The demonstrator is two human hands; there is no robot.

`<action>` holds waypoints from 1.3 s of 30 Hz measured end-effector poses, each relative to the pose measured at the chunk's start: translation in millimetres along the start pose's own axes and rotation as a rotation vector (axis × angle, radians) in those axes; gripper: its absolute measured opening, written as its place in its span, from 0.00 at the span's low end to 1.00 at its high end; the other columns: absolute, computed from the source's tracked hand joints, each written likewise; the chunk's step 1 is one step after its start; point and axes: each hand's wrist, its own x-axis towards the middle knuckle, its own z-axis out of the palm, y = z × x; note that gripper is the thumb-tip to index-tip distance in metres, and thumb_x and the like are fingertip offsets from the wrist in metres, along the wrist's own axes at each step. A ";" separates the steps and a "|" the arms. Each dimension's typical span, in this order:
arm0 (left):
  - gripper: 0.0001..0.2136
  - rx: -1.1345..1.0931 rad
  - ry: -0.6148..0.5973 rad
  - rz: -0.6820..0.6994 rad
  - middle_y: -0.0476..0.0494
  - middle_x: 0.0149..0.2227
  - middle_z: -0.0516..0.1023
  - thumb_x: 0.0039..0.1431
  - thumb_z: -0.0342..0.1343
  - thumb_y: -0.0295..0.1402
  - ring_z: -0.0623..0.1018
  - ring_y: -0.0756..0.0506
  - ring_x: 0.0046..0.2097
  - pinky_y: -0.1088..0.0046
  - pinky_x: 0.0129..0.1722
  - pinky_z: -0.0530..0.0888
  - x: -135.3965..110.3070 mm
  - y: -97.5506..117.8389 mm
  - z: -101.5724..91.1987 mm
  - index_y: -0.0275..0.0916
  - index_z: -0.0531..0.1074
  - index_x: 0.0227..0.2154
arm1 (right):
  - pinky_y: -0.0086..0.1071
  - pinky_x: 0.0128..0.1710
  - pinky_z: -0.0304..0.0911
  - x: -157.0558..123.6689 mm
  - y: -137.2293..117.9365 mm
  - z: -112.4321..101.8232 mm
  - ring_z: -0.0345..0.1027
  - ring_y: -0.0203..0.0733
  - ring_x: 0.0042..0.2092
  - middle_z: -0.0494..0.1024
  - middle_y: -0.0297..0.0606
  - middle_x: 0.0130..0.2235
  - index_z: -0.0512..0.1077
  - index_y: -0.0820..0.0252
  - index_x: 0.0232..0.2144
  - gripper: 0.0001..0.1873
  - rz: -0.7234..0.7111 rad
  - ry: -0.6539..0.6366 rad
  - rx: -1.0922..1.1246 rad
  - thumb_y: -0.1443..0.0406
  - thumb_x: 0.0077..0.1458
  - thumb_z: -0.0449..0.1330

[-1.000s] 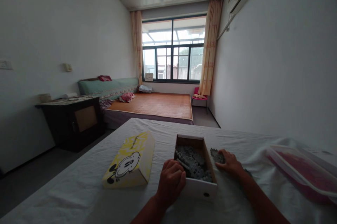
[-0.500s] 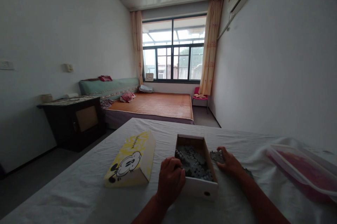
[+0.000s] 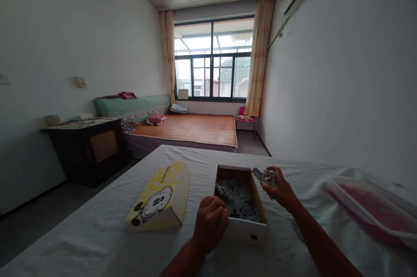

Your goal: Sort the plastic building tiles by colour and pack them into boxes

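An open cardboard box (image 3: 256, 199) lies on the white-sheeted table (image 3: 97, 242), filled with grey puzzle pieces (image 3: 237, 202). My left hand (image 3: 210, 223) is curled at the box's near left corner, fingertips over the edge among the pieces; what they grip is hidden. My right hand (image 3: 280, 190) is raised beside the box's right wall and pinches a clump of joined grey puzzle pieces (image 3: 265, 176) above the far right corner.
The yellow box lid (image 3: 159, 199) with a cartoon mouse lies to the left. A clear plastic container (image 3: 374, 212) with pink contents sits at the right. Beyond the table are a bed (image 3: 192, 131), a dark cabinet (image 3: 86, 146), a pink chair (image 3: 246, 120) and a window.
My right hand lifted the clump of puzzle pieces off the sheet beside the box and now holds it up over the box's far right corner. My left hand barely moved.
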 end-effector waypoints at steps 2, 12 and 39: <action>0.10 0.001 -0.002 -0.001 0.45 0.30 0.74 0.60 0.46 0.26 0.72 0.46 0.37 0.63 0.42 0.67 0.2 -0.9 0.5 0.40 0.69 0.26 | 0.34 0.31 0.66 -6.0 -33.4 10.0 0.70 0.40 0.29 0.74 0.31 0.32 0.55 0.52 0.48 0.31 -0.058 -0.008 0.090 0.52 0.44 0.61; 0.11 -0.002 -0.008 0.018 0.46 0.29 0.74 0.60 0.45 0.27 0.72 0.46 0.37 0.64 0.41 0.68 2.7 1.1 -3.6 0.39 0.68 0.25 | 0.41 0.50 0.63 -0.3 -40.0 6.1 0.61 0.49 0.56 0.64 0.47 0.58 0.58 0.57 0.57 0.33 -0.211 -0.198 0.039 0.48 0.53 0.52; 0.10 -0.019 -0.044 0.002 0.46 0.29 0.74 0.61 0.45 0.27 0.72 0.46 0.38 0.63 0.43 0.67 0.3 -3.4 -0.4 0.39 0.68 0.26 | 0.27 0.19 0.57 -6.9 83.6 -66.6 0.64 0.35 0.22 0.72 0.31 0.25 0.73 0.59 0.26 0.19 0.308 -0.738 -0.427 0.65 0.24 0.67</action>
